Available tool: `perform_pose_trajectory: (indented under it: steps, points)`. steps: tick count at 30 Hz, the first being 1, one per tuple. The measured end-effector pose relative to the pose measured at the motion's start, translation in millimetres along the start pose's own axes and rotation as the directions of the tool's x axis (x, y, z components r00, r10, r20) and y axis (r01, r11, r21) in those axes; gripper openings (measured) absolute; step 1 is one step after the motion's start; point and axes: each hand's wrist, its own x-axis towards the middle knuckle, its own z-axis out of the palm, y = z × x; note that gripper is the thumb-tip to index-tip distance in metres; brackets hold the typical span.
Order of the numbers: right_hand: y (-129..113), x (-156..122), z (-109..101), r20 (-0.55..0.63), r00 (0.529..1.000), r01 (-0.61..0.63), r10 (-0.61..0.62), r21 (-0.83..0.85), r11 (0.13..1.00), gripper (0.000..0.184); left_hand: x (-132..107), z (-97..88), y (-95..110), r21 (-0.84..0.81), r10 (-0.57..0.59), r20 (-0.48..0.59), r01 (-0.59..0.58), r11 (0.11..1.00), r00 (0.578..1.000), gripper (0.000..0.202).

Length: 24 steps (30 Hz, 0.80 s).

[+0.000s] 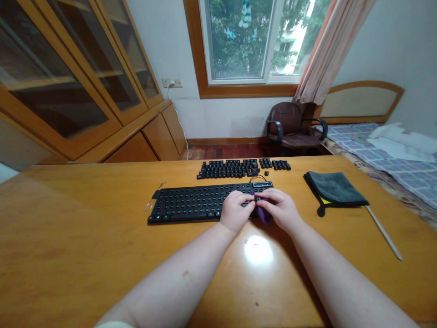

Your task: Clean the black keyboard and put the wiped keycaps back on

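Note:
My left hand (235,210) and my right hand (280,207) meet above the right end of a black keyboard (191,200), fingertips pinched together. Between them is a small black keycap (257,198), partly covered by fingers. A purple cloth (262,214) is bunched in my right hand and hangs below its fingers, with a bit showing by the left fingertips. Most of the keyboard is stripped to bare switches; a few caps remain along its near edge. Behind it, loose black keycaps (223,169) lie in rows, and a single keycap (266,173) sits apart.
A folded dark grey cloth (336,187) lies on the right of the wooden table (85,237), a pale stick (384,232) poking out from under it. A clear wire-like tool (149,203) is beside the keyboard's left end. Beyond stands a brown armchair (287,120).

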Motion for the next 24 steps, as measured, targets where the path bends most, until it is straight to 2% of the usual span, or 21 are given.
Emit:
perform_pose_trajectory:
  steps: [5,14,21,24]
  points:
    - [1,0,0,-0.017,0.999,-0.045,0.046,0.044,0.998,0.019,0,0.0,-1,-0.017,0.015,-0.008,-0.016,1.0,1.0,0.01]
    - [0,-3,11,-0.065,0.972,-0.203,0.226,0.26,0.944,0.03,2,-2.7,0,0.064,0.192,0.05,-0.195,0.979,0.98,0.013]
    - [-2,-2,8,-0.018,0.957,-0.266,0.288,0.336,0.903,0.028,1,-2.7,1,0.075,0.186,0.064,-0.191,0.979,0.98,0.013]
    - [-1,-2,8,0.005,0.951,-0.291,0.309,0.352,0.89,0.029,0,-1.3,0,0.068,0.15,0.051,-0.154,0.986,0.987,0.014]
